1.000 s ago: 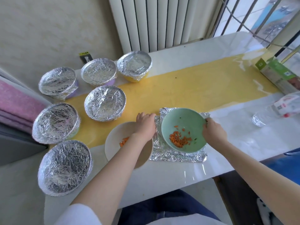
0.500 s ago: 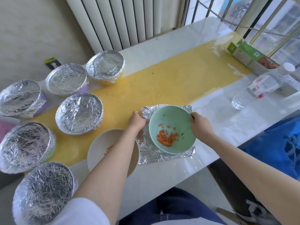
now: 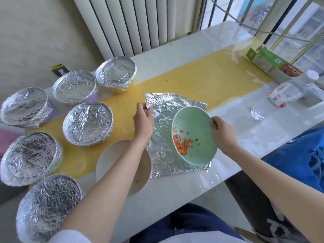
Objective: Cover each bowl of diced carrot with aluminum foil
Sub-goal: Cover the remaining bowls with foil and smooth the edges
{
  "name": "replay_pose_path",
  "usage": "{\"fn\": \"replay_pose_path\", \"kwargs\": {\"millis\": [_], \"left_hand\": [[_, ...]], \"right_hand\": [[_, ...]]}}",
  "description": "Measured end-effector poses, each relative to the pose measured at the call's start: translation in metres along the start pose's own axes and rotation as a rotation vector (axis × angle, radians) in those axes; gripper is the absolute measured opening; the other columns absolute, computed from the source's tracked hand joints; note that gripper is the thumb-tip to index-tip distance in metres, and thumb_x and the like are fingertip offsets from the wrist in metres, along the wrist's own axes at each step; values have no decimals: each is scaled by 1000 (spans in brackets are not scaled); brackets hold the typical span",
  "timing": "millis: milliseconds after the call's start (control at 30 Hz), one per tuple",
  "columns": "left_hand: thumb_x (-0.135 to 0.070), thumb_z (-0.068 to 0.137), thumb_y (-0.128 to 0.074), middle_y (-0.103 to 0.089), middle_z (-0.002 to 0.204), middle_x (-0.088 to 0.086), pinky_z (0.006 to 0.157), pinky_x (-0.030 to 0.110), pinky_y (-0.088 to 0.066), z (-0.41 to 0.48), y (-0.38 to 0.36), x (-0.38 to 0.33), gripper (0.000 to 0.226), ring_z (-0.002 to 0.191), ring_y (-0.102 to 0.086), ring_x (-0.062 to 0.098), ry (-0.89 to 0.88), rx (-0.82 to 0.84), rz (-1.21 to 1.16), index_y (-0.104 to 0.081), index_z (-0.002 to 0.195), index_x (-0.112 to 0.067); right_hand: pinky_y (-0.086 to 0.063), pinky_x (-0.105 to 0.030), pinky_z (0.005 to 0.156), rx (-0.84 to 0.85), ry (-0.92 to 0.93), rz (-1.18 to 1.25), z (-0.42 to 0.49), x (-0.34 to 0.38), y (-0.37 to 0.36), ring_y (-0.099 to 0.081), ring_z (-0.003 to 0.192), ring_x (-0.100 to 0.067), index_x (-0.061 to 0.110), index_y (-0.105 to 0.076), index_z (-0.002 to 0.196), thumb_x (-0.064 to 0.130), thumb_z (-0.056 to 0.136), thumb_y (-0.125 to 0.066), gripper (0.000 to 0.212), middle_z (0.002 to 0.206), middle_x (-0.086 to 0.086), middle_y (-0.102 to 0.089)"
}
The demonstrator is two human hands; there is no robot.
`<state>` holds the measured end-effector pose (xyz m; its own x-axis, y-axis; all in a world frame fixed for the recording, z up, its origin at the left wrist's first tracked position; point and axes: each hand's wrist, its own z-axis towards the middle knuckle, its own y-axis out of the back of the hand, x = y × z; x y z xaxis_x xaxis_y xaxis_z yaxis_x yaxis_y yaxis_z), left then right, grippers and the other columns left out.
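Pinching the far-left corner of a crinkled aluminium foil sheet [image 3: 163, 123], the left hand [image 3: 142, 120] holds that corner raised. The right hand [image 3: 222, 132] grips the right rim of a smooth pale-green bowl [image 3: 198, 123], tilted over the foil; diced carrot [image 3: 182, 144] lies heaped at its low side. Six round foil-capped bowls [image 3: 87, 123] stand left of the left hand, and a cream bowl [image 3: 108, 160] sits under its forearm. Beyond the right hand are a green carton [image 3: 270, 64] and a clear bottle [image 3: 284, 95] with a red-white label; the print is unreadable.
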<state>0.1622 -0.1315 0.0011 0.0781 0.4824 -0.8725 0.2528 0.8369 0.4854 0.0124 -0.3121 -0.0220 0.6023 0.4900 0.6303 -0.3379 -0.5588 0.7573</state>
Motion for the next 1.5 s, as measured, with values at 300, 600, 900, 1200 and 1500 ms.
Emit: {"fn": "replay_pose_path", "kwargs": {"millis": [300, 600, 900, 1200, 1500], "left_hand": [[-15, 99, -41, -46, 76, 0, 51, 16, -33, -2, 34, -3, 9, 60, -40, 12, -57, -309, -141, -37, 94, -8], [-12, 99, -42, -42, 71, -7, 54, 14, -34, -27, 68, -19, 6, 53, -37, -2, -160, -533, -225, -38, 94, -10], [-15, 97, -46, -43, 74, -6, 58, 14, -34, -50, 93, -12, 10, 57, -37, 1, -99, -630, -265, -40, 93, -8], [-30, 94, -53, -50, 94, -7, 72, 18, -41, -105, 123, 16, 30, 79, -49, 3, 263, -572, -505, -44, 116, -11], [-15, 89, -62, -55, 76, -20, 80, 36, -51, -161, 104, 32, 14, 79, -53, 4, 495, -458, -754, -56, 82, -25]], "right_hand": [[-46, -38, 66, 87, 97, -187, -1, 5, -3, -57, 80, -31, 13, -57, 111, 13, 98, -35, 25, 92, -11, -65], [-42, -36, 67, 154, 73, -325, 0, 10, -19, -57, 90, -35, 12, -53, 117, 18, 100, -31, 29, 102, -16, -64], [-37, -39, 99, 193, 418, 60, -18, 80, -18, -44, 126, -23, 10, -28, 142, 38, 99, -33, 52, 144, -7, -36], [-35, -27, 52, 325, 344, 352, -36, 130, -44, -40, 51, -15, 8, -49, 75, 32, 93, -55, 31, 60, -6, -47], [-33, -22, 41, 327, 356, 374, -58, 140, -70, -38, 48, -18, 8, -41, 73, 26, 95, -53, 30, 59, -8, -41]]}}
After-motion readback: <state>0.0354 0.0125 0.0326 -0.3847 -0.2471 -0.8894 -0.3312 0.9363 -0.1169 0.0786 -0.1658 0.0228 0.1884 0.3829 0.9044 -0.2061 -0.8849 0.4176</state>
